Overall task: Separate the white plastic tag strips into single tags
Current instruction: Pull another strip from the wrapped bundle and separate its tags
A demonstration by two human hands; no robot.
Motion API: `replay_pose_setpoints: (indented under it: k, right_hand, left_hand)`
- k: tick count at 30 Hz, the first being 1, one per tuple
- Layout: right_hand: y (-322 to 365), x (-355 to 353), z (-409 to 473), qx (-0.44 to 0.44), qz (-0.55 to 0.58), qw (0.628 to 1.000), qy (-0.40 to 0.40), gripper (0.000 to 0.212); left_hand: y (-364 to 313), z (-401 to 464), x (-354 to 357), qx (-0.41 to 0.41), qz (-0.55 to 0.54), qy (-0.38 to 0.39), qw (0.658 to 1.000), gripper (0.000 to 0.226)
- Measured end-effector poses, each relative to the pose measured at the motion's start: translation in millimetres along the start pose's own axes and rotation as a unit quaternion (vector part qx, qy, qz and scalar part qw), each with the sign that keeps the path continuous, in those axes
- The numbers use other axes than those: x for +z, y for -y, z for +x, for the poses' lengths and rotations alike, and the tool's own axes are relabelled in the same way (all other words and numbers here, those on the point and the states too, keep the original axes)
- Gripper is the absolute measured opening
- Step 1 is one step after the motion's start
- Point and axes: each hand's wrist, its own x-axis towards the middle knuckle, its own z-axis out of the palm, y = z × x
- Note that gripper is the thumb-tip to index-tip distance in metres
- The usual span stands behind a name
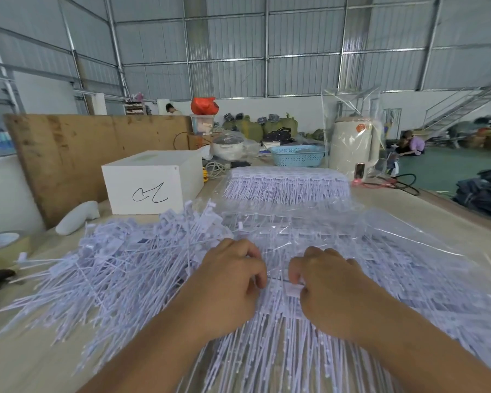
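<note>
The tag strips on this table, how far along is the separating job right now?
Partly done, by the look of it. A loose tag pile of single tags lies to the left. The left hand and right hand are pinching a joined strip. Still left: the bagged strips on the right and another stack behind.

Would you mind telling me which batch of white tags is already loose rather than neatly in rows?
The pile beside the left hand: its tags cross at all angles, while the far batch and the strip between both hands lie combed parallel.
</note>
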Motion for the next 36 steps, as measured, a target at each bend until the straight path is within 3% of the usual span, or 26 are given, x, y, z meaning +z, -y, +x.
replay_pose_setpoints:
  k: [8, 12, 17, 21, 27, 36]
  right_hand:
    - [5.0, 13.1, 2.9, -0.011, -0.033, 0.999, -0.018, 0.039]
    - [5.0, 11.3, 5.0, -0.025, -0.026, 0.998, -0.048, 0.028]
    - [-2.5, 0.4, 1.0, -0.045, -0.009, 0.995, -0.086, 0.020]
    - [-7.5, -7.6, 1.4, -0.056, 0.030, 0.991, -0.118, 0.021]
    - [-11.5, -19.2, -5.6, -0.062, 0.159, 0.984, -0.059, 0.032]
    - [-8.2, -23.1, -14.3, -0.006, 0.136, 0.990, -0.019, 0.036]
  left_hand:
    - [0.8, 1.0, 8.2, -0.047, 0.060, -0.023, 0.997, 0.022]
    - [0.3, 1.7, 8.7, -0.060, 0.056, -0.013, 0.997, 0.028]
    - [-5.1, 2.4, 3.9, -0.072, 0.017, -0.033, 0.997, 0.053]
    - [0.8, 3.2, 3.7, -0.076, 0.046, -0.021, 0.996, 0.041]
    - [4.7, 3.2, 6.8, -0.065, 0.042, -0.016, 0.997, 0.039]
    - [5.6, 3.4, 12.3, -0.070, 0.057, -0.031, 0.995, 0.029]
